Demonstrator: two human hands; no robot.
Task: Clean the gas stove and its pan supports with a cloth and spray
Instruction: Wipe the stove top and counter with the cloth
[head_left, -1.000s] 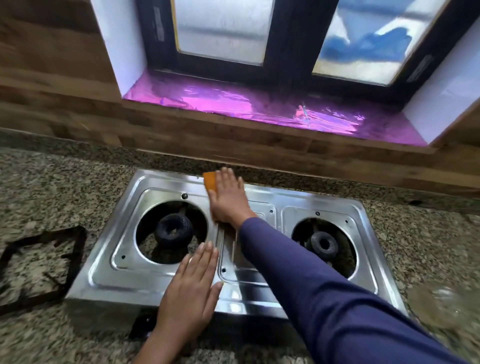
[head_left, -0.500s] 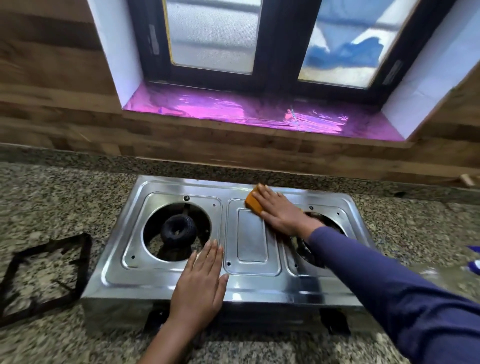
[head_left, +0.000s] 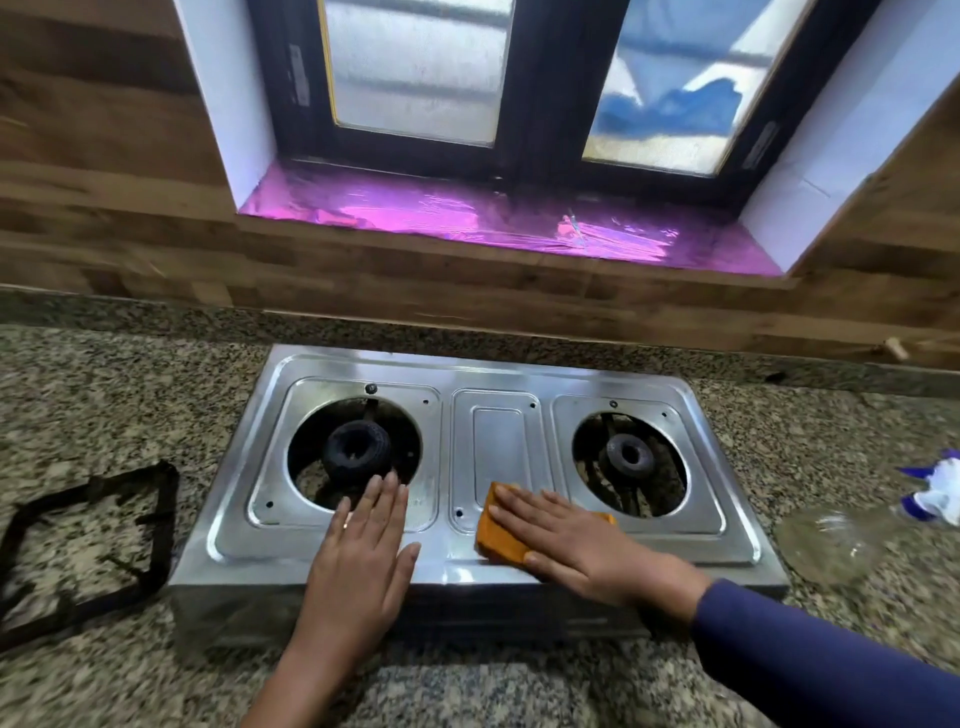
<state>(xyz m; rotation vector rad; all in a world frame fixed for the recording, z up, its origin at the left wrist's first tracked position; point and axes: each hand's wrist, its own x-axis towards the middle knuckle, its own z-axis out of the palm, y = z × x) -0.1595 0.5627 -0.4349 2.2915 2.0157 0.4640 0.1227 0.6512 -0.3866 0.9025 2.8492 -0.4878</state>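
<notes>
**Both hands flat on the stove, cloth under the right**

A steel two-burner stove (head_left: 493, 371) sits on a speckled granite surface (head_left: 104, 389), its back edge near a wood-panelled wall (head_left: 104, 249). Both burner openings are bare: the left burner (head_left: 332, 457) and the smaller right burner (head_left: 613, 462) stand exposed as dark rings.

The left hand (head_left: 363, 566) lies palm down on the front of the stove, fingers straight and close together, gripping nothing. Its fingertips reach the near rim of the left burner opening. The forearm behind it is bare.

The right hand (head_left: 576, 540) is also spread flat, fingers straight, and presses an orange cloth (head_left: 496, 535) onto the steel. The cloth lies at the front of the stove, across the near end of the centre panel and towards the right burner's recess. Orange shows beyond the fingertips and beside the knuckles. A dark blue sleeve (head_left: 805, 670) covers this arm.

One black square pan support (head_left: 167, 525) lies on the surface just left of the stove, apart from it. On the right, near the stove's front corner, a clear spray bottle (head_left: 831, 540) with a blue and white head seems to lie on its side, though it is blurred.

Above the wall, a dark-framed window (head_left: 535, 104) with frosted panes has a sill (head_left: 467, 213) covered in shiny pink foil
</notes>
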